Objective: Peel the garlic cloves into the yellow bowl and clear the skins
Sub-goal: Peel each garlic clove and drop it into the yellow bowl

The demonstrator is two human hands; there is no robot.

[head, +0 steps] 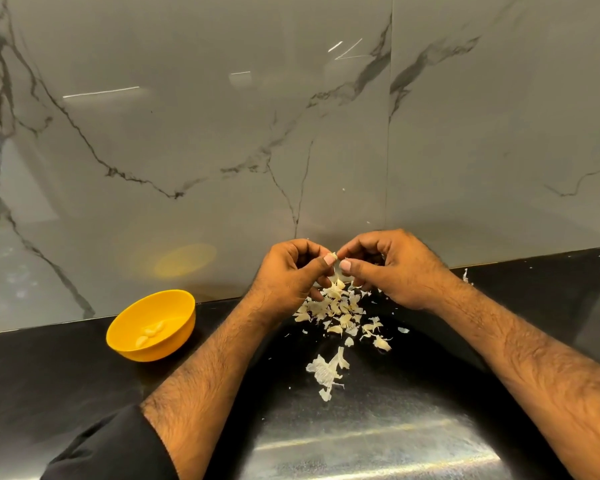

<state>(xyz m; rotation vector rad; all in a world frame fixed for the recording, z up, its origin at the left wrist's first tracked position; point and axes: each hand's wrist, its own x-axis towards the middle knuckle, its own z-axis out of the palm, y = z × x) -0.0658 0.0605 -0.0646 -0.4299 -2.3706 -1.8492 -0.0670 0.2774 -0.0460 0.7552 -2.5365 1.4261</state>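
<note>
Both hands meet just above the far end of the skin pile, close to the marble wall. The left hand [288,275] and the right hand [392,268] each have a narrow grip, thumb against fingertips, pinched on one small garlic clove [334,255] held between them; a strip of skin hangs down from it, so the peeling of this clove looks to be under way.

The yellow bowl [174,303] stands on the dark surface [66,375] to the left of the hands, well apart from them and near the wall. A few peeled cloves [149,333] lie in its bottom, perhaps three or four; the exact count is hard to tell.

The loose skins [340,313] are scattered on the surface below and near the hands, with a larger papery piece [326,370] lying nearer the person and a few stray flakes off to the right. Whether unpeeled cloves are still mixed into the pile cannot be told.

By the look of it the peeling is partly done, the clove in hand is not yet in the bowl, and clearing the skins has not begun.

No brand, label or writing is readable anywhere.
</note>
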